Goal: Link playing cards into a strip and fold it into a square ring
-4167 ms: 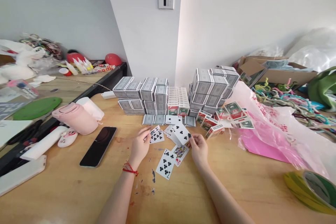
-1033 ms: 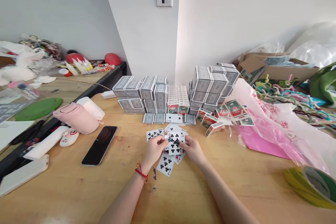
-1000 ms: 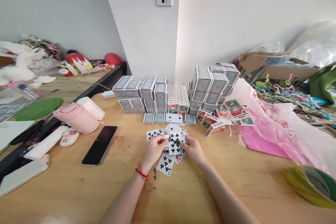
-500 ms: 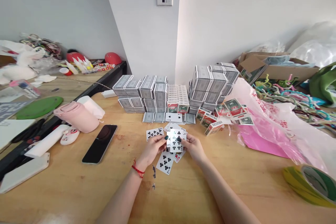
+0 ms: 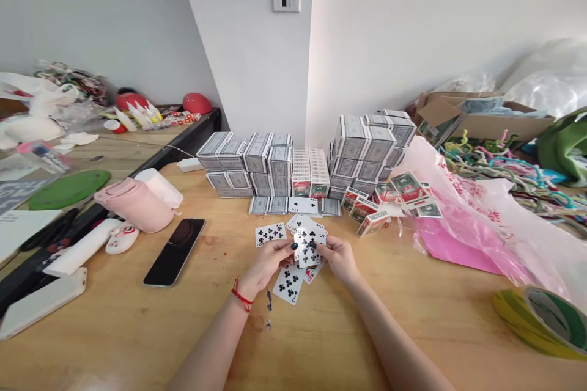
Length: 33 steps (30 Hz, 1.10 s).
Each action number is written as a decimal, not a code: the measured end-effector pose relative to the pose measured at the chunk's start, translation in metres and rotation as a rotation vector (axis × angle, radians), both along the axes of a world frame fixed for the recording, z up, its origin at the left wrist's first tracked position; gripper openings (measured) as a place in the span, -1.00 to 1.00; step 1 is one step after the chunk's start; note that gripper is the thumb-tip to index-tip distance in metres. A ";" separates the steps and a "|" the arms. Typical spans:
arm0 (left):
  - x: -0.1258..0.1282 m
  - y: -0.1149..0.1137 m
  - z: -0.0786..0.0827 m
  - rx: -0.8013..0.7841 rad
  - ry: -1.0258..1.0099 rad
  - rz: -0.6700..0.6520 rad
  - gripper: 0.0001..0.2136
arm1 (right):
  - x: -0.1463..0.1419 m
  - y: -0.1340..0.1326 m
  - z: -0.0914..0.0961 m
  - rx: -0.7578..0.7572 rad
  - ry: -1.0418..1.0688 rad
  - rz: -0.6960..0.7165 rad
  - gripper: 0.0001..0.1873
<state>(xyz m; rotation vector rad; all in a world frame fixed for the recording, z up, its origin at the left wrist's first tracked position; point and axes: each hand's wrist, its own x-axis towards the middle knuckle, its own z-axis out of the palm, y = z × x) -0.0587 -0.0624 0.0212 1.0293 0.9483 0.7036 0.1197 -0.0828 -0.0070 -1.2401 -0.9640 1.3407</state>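
My left hand [image 5: 270,261] pinches the left edge of some playing cards [image 5: 308,245], thumb on top. On the right side of the same cards my right hand [image 5: 338,256] is closed, its thumb pressing the faces. A clubs card lies uppermost, partly over another card's face. Below and around the hands, loose playing cards rest face up on the table: an eight of clubs [image 5: 270,234] to the left, a seven of clubs [image 5: 288,286] nearer me, and a red card [image 5: 313,273] half covered. How many cards are held I cannot tell.
Behind the hands stand stacked card decks [image 5: 268,162] and a taller stack [image 5: 367,146]. Small card boxes [image 5: 367,211] lie right of centre, beside pink plastic [image 5: 458,244]. A phone [image 5: 175,252] and pink cup [image 5: 132,203] are at left; a tape roll [image 5: 541,321] at right.
The held cards have shifted: the top clubs card is now tilted and overlaps the card by my left hand more. Both hands have barely moved.
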 end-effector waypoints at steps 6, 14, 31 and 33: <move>0.002 0.000 -0.001 0.034 0.010 0.005 -0.69 | 0.000 -0.001 0.002 0.031 -0.071 0.003 -0.59; 0.014 -0.003 -0.002 0.026 -0.014 0.141 -0.67 | -0.004 -0.004 0.004 0.048 -0.064 -0.009 -0.65; 0.021 -0.009 -0.002 0.137 0.175 0.327 -0.73 | -0.010 -0.007 0.007 -0.018 0.084 0.003 -0.67; 0.022 -0.010 -0.004 0.168 0.207 0.337 -0.72 | -0.011 -0.007 0.009 -0.034 0.107 0.001 -0.67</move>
